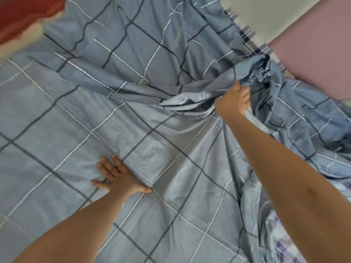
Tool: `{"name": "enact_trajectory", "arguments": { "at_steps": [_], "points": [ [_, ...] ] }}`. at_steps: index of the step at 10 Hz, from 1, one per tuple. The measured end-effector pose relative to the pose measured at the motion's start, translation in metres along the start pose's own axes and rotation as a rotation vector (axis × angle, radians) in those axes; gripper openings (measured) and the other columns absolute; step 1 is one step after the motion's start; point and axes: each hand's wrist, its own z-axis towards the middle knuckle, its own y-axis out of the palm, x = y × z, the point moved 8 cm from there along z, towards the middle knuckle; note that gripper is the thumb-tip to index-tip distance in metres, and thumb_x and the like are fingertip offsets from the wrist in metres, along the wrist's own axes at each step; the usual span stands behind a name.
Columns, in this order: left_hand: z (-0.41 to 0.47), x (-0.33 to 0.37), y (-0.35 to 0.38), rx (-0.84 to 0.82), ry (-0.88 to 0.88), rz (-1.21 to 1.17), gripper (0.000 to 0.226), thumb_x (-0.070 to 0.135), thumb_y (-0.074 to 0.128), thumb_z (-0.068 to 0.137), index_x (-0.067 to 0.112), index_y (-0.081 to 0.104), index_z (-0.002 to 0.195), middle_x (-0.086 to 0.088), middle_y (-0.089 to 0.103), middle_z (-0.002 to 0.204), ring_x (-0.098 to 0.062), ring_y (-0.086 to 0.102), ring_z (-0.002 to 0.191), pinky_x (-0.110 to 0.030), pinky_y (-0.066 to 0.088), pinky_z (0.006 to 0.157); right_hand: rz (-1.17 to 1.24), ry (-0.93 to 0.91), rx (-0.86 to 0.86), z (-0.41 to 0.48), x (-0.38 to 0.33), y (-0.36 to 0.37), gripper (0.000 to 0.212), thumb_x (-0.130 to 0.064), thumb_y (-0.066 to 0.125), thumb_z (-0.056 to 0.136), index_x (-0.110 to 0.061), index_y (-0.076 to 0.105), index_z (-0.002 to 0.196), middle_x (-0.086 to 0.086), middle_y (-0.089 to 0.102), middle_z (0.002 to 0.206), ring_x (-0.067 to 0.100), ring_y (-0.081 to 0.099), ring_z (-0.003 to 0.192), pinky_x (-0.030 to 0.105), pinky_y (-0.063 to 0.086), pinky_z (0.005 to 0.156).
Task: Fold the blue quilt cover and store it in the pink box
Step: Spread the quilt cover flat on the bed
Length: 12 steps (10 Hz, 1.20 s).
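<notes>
The blue quilt cover [133, 73], checked with dark and white lines, lies spread over the bed and fills most of the view. My left hand [117, 175] presses flat on it at the lower left, fingers spread. My right hand [234, 98] grips a bunched fold of the cover at the right and holds it lifted off the bed. A pink surface [319, 54], possibly the pink box, shows at the upper right, partly behind the raised cloth.
A red cloth [24, 14] lies at the top left corner. A white and purple patterned sheet [281, 242] shows under the cover at the lower right. A pale floor or wall strip runs along the top right.
</notes>
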Motion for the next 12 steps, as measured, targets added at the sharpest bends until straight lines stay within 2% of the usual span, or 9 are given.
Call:
{"name": "enact_trajectory", "arguments": {
  "at_steps": [1, 3, 5, 6, 8, 9, 10, 11, 12],
  "points": [
    [0.001, -0.002, 0.001, 0.001, -0.001, -0.003, 0.177, 0.078, 0.078, 0.026, 0.004, -0.063, 0.104, -0.023, -0.066, 0.114, -0.04, -0.049, 0.123, -0.072, -0.006, 0.102, -0.083, -0.445, -0.191, -0.025, -0.057, 0.021, 0.091, -0.034, 0.063, 0.088, -0.028, -0.002, 0.152, 0.008, 0.055, 0.104, 0.03, 0.059, 0.099, 0.036, 0.04, 0.071],
    [0.007, -0.006, 0.004, -0.016, -0.01, -0.005, 0.174, 0.081, 0.074, 0.031, 0.002, -0.064, 0.1, -0.027, -0.065, 0.113, -0.042, -0.049, 0.121, -0.073, -0.005, 0.103, -0.164, -0.252, -0.436, -0.018, -0.076, 0.069, 0.032, -0.015, 0.052, 0.093, -0.005, 0.055, 0.124, 0.015, 0.06, 0.123, 0.03, 0.057, 0.113, 0.034, 0.046, 0.085],
    [0.008, -0.009, 0.006, -0.038, -0.019, 0.003, 0.173, 0.079, 0.075, 0.033, 0.001, -0.061, 0.107, -0.028, -0.063, 0.115, -0.043, -0.053, 0.112, -0.074, -0.005, 0.102, 0.84, -0.262, -0.165, 0.065, -0.16, -0.047, 0.041, -0.004, 0.04, 0.097, -0.007, 0.039, 0.138, 0.001, 0.045, 0.142, 0.025, 0.049, 0.123, -0.001, 0.037, 0.065],
    [0.009, -0.013, 0.009, -0.067, -0.062, 0.023, 0.172, 0.079, 0.074, 0.033, 0.0, -0.058, 0.111, -0.028, -0.063, 0.114, -0.045, -0.054, 0.108, -0.074, -0.003, 0.102, 0.956, -0.405, -0.036, 0.083, -0.2, -0.1, 0.073, 0.005, 0.049, 0.091, -0.008, 0.008, 0.149, 0.007, 0.022, 0.155, 0.024, 0.036, 0.136, 0.003, 0.033, 0.092],
    [0.009, -0.009, -0.001, -0.083, -0.075, 0.038, 0.169, 0.08, 0.073, 0.037, -0.002, -0.052, 0.118, -0.032, -0.062, 0.113, -0.049, -0.051, 0.111, -0.075, -0.002, 0.101, 0.438, -0.387, -0.102, 0.055, -0.204, -0.061, 0.079, -0.017, 0.054, 0.091, -0.02, 0.004, 0.152, 0.016, 0.056, 0.122, 0.033, 0.055, 0.113, 0.038, 0.041, 0.09],
    [0.009, -0.006, -0.004, -0.08, -0.059, 0.05, 0.167, 0.078, 0.073, 0.04, -0.002, -0.052, 0.117, -0.032, -0.062, 0.112, -0.049, -0.051, 0.112, -0.075, -0.005, 0.099, 0.094, -0.641, -0.303, 0.009, -0.22, -0.002, 0.09, -0.025, 0.059, 0.09, -0.026, -0.006, 0.152, 0.011, 0.06, 0.092, 0.033, 0.062, 0.097, 0.037, 0.045, 0.077],
    [0.013, -0.004, -0.001, -0.087, -0.045, 0.056, 0.165, 0.075, 0.075, 0.043, -0.001, -0.053, 0.114, -0.032, -0.064, 0.109, -0.048, -0.051, 0.111, -0.076, -0.01, 0.094, -0.076, -0.77, -0.338, -0.015, -0.24, 0.038, 0.1, -0.029, 0.062, 0.089, -0.029, -0.017, 0.149, 0.016, 0.064, 0.106, 0.033, 0.064, 0.096, 0.034, 0.04, 0.068],
    [0.018, -0.004, 0.003, -0.089, -0.036, 0.048, 0.165, 0.073, 0.076, 0.045, -0.001, -0.056, 0.11, -0.031, -0.064, 0.11, -0.048, -0.051, 0.113, -0.076, -0.013, 0.092, -0.029, -0.75, -0.395, -0.028, -0.266, 0.069, 0.095, -0.029, 0.064, 0.087, -0.03, -0.006, 0.151, 0.016, 0.063, 0.115, 0.035, 0.062, 0.102, 0.038, 0.045, 0.074],
    [0.02, -0.006, 0.005, -0.094, -0.029, 0.043, 0.163, 0.072, 0.076, 0.047, 0.001, -0.056, 0.109, -0.03, -0.065, 0.11, -0.047, -0.052, 0.113, -0.076, -0.016, 0.091, -0.036, -0.704, -0.386, -0.029, -0.288, 0.08, 0.045, -0.023, 0.05, 0.094, -0.014, 0.038, 0.137, 0.019, 0.059, 0.122, 0.036, 0.055, 0.114, 0.039, 0.044, 0.089]
  ]
}}
